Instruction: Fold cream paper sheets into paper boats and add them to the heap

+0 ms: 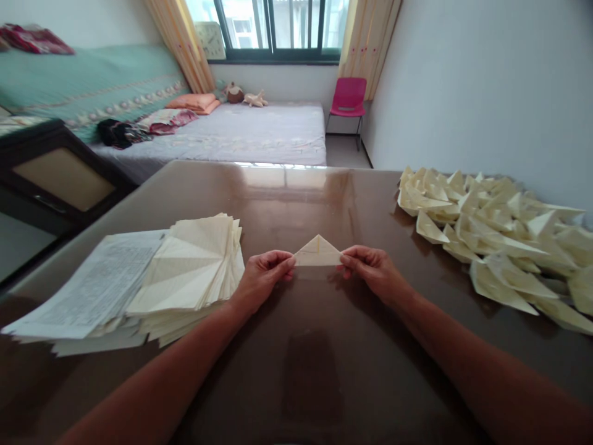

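A small cream paper folded into a triangle (pixel 317 252) is held just above the glossy brown table (pixel 296 198), in the middle of the view. My left hand (pixel 263 276) pinches its left corner. My right hand (pixel 373 269) pinches its right corner. Both hands have their fingers closed on the paper. To the left lies a fanned stack of creased cream sheets (pixel 192 269) on top of printed pages (pixel 88 290). At the right, a heap of folded cream paper shapes (pixel 500 238) covers the table by the wall.
Beyond the table's far edge stands a bed (pixel 250 130) with clothes and soft toys. A pink chair (pixel 347 99) sits by the curtained window. A dark wooden cabinet (pixel 55 173) is at the left. A white wall runs along the right.
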Demonstrator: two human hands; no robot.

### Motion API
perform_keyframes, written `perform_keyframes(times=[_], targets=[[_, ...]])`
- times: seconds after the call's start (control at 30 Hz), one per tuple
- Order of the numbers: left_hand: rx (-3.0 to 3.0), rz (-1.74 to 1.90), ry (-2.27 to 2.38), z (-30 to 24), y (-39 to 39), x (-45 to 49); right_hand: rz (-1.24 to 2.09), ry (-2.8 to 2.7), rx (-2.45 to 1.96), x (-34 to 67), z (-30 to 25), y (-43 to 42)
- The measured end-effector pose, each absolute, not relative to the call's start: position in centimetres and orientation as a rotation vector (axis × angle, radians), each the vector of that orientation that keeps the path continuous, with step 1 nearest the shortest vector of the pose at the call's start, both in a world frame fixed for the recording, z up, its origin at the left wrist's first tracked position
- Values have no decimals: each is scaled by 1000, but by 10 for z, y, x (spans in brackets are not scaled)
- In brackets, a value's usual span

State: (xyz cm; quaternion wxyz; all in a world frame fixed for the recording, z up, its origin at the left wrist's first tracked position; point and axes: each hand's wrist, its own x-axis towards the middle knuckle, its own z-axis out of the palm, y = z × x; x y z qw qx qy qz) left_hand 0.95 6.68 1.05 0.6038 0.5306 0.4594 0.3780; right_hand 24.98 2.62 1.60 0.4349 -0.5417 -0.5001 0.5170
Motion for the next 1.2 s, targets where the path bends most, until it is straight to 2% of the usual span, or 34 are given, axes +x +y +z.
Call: perform_keyframes(times=[0.3,0.53,0.73,0.8,0.87,0.97,1.1,1.2], targets=[[1384,803,1017,7,70,6,1369,-1626,-1423,263,13,29],[1335,789,1014,13,68,5,1061,-1757,-1492,264,23,25],[1221,751,1021,11,72,5,1050,-1814,-1486,265,16,27],[1234,728,1045,10,73,6,855,-1893,-1603,266,13,28],[1285,712,1064,11,71,7,469,-1957,-1670,265,12,29],[1419,686,1071,17,64,8,57,-2125,-1473,258,14,25],[1557,600,993,25,50,12,155,-2372,-1212,240,16,14],[1557,617,893,28,43,15,312,-2300,-1182,232,13,9]])
